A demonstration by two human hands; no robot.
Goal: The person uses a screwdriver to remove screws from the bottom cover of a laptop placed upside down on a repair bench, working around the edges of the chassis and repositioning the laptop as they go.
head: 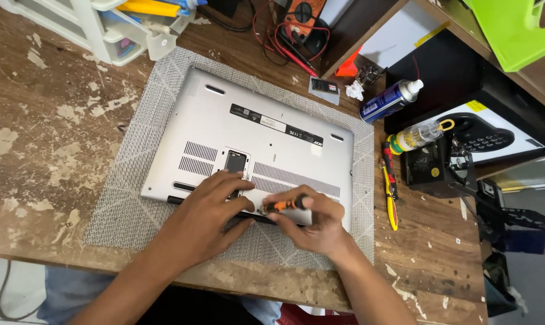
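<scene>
The silver laptop (254, 144) lies base-up on the grey mat (134, 198) — its near edge hidden under both hands. Left hand (209, 219) rests flat; at three o'clock, right hand (311, 225) grips an orange screwdriver (284, 203), tip unclear. The drawer unit (98, 27), cut off, holds blurred items.

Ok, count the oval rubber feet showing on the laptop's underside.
3. One foot sits at the far left corner, one at the far right corner, one near the left edge beside the left hand. Both hands may hide another.
</scene>
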